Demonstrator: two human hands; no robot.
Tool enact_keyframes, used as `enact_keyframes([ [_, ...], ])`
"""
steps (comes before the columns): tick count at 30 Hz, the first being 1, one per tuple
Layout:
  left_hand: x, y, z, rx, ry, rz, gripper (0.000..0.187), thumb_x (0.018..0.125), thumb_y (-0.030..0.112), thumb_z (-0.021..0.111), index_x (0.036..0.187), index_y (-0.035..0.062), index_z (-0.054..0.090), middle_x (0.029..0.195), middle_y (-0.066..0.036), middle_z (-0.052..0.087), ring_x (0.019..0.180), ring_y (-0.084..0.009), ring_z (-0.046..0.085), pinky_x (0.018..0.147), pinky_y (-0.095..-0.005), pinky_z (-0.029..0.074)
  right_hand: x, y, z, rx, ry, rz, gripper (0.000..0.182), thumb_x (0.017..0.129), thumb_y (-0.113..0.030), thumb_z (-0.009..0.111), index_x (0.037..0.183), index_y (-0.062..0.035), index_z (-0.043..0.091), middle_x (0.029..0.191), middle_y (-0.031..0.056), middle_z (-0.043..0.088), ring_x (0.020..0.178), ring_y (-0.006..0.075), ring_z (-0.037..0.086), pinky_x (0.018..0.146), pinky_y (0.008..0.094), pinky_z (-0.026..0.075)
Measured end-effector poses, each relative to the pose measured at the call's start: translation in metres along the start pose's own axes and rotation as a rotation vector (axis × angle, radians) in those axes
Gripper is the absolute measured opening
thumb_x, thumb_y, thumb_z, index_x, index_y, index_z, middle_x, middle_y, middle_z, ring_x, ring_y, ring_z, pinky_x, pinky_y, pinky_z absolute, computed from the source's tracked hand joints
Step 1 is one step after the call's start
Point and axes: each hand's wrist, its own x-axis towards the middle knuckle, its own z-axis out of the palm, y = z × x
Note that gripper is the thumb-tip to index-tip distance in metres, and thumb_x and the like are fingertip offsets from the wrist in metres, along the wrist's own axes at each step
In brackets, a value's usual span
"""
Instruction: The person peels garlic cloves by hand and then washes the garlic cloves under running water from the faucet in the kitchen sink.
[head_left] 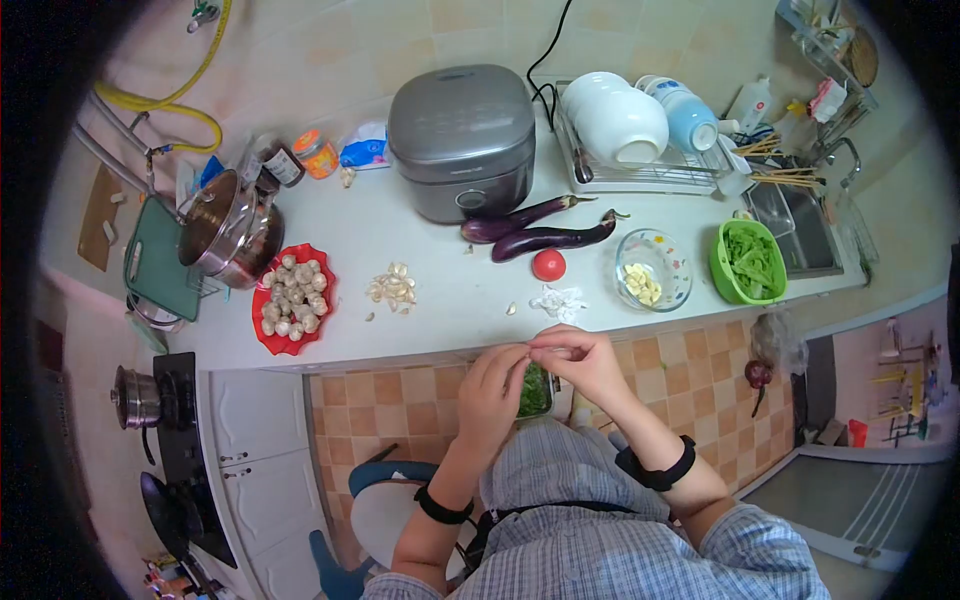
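My left hand (492, 388) and my right hand (580, 362) meet at the fingertips in front of the counter edge. Both are pinched closed on a small pale piece that looks like a garlic clove, mostly hidden by the fingers. Below them is a container of green leaves (535, 392), partly covered by my left hand. Close by on the counter lie a heap of white garlic skins (558, 303) and a single clove (511, 309). Peeled garlic cloves (641, 285) sit in a glass bowl (680, 268) to the right. Loose unpeeled cloves (393, 288) are at the left.
A red dish (264, 335) holds garlic bulbs. Two eggplants (550, 240) and a tomato (549, 265) lie before a rice cooker (462, 140). A green basket (748, 297) of leafy greens stands near the sink (815, 245). Behind is a dish rack (650, 182); a pot (230, 235) stands left.
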Motion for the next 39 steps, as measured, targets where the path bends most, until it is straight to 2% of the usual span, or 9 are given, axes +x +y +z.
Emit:
enact_keyframes([
  [2, 0.004, 0.002, 0.005, -0.024, 0.04, 0.028, 0.016, 0.07, -0.001, 0.06, 0.085, 0.0029, 0.057, 0.082, -0.01, 0.058, 0.075, -0.024, 0.057, 0.065, -0.0299, 0.046, 0.003, -0.003, -0.005, 0.004, -0.006, -0.024, 0.016, 0.075, 0.003, 0.057, 0.089, 0.0018, 0.062, 0.092, 0.0062, 0.057, 0.077, 0.0078, 0.053, 0.065, 0.0166, 0.043],
  [8, 0.008, -0.002, 0.009, -0.007, 0.015, 0.019, 0.016, 0.07, -0.002, 0.06, 0.085, 0.0024, 0.057, 0.082, -0.01, 0.058, 0.074, -0.0236, 0.057, 0.064, -0.0296, 0.046, 0.009, -0.01, -0.012, -0.07, -0.023, 0.011, 0.015, 0.076, 0.001, 0.057, 0.089, -0.0005, 0.063, 0.09, 0.0046, 0.059, 0.072, 0.0044, 0.05, 0.057, 0.0144, 0.037],
  [15, 0.011, -0.002, 0.006, -0.03, 0.05, 0.023, 0.015, 0.07, -0.002, 0.059, 0.084, 0.0023, 0.057, 0.082, -0.01, 0.058, 0.074, -0.0231, 0.058, 0.064, -0.0288, 0.046, 0.013, -0.006, -0.008, -0.021, -0.035, 0.004, 0.015, 0.076, 0.001, 0.057, 0.09, -0.0004, 0.063, 0.09, 0.0051, 0.058, 0.075, 0.0051, 0.051, 0.059, 0.0154, 0.039],
  [18, 0.008, -0.004, 0.005, -0.051, 0.05, -0.012, 0.016, 0.069, -0.002, 0.061, 0.084, 0.0029, 0.058, 0.083, -0.01, 0.06, 0.077, -0.0219, 0.058, 0.068, -0.0282, 0.045, 0.014, -0.003, -0.005, -0.021, -0.033, 0.005, 0.016, 0.076, 0.001, 0.056, 0.09, -0.0005, 0.063, 0.09, 0.0052, 0.058, 0.076, 0.0058, 0.052, 0.059, 0.015, 0.039],
  [23, 0.006, -0.006, 0.001, -0.062, 0.036, -0.059, 0.013, 0.07, -0.001, 0.06, 0.083, 0.0019, 0.058, 0.082, -0.01, 0.059, 0.076, -0.0218, 0.057, 0.067, -0.0277, 0.045, 0.014, -0.005, -0.001, -0.053, -0.041, -0.008, 0.017, 0.076, 0.0, 0.057, 0.091, -0.0023, 0.063, 0.088, 0.0031, 0.059, 0.068, 0.0019, 0.048, 0.05, 0.0129, 0.033],
  [30, 0.008, -0.006, -0.007, -0.09, 0.04, -0.08, 0.012, 0.071, 0.0, 0.059, 0.083, 0.0017, 0.057, 0.081, -0.009, 0.058, 0.074, -0.0222, 0.057, 0.064, -0.0281, 0.045, 0.014, -0.004, 0.006, -0.079, -0.041, -0.009, 0.016, 0.076, -0.002, 0.058, 0.091, -0.0031, 0.063, 0.086, 0.0021, 0.059, 0.065, 0.0004, 0.046, 0.048, 0.0132, 0.03],
  [33, 0.007, -0.008, -0.008, -0.089, 0.042, -0.067, 0.012, 0.071, 0.0, 0.059, 0.083, 0.0016, 0.057, 0.082, -0.009, 0.058, 0.074, -0.022, 0.057, 0.064, -0.0277, 0.045, 0.014, -0.006, 0.008, -0.111, -0.036, 0.012, 0.016, 0.076, -0.002, 0.058, 0.091, -0.003, 0.063, 0.085, 0.0026, 0.059, 0.067, 0.0014, 0.047, 0.049, 0.0131, 0.032],
  [35, 0.007, -0.007, -0.008, -0.125, 0.04, -0.125, 0.01, 0.071, -0.001, 0.06, 0.081, 0.0003, 0.058, 0.081, -0.009, 0.058, 0.076, -0.0193, 0.056, 0.065, -0.026, 0.044, 0.015, -0.005, 0.006, -0.147, -0.064, 0.025, 0.015, 0.077, -0.002, 0.055, 0.09, 0.0017, 0.062, 0.089, 0.0061, 0.06, 0.078, 0.0088, 0.055, 0.069, 0.02, 0.045],
  [39, 0.007, -0.01, -0.01, -0.134, 0.012, -0.143, 0.01, 0.072, -0.001, 0.059, 0.082, -0.001, 0.058, 0.084, -0.009, 0.057, 0.079, -0.0175, 0.056, 0.068, -0.0248, 0.045, 0.016, -0.003, 0.006, -0.119, -0.07, 0.032, 0.015, 0.078, -0.003, 0.056, 0.091, 0.0022, 0.061, 0.088, 0.0063, 0.061, 0.078, 0.0088, 0.055, 0.07, 0.0204, 0.045],
])
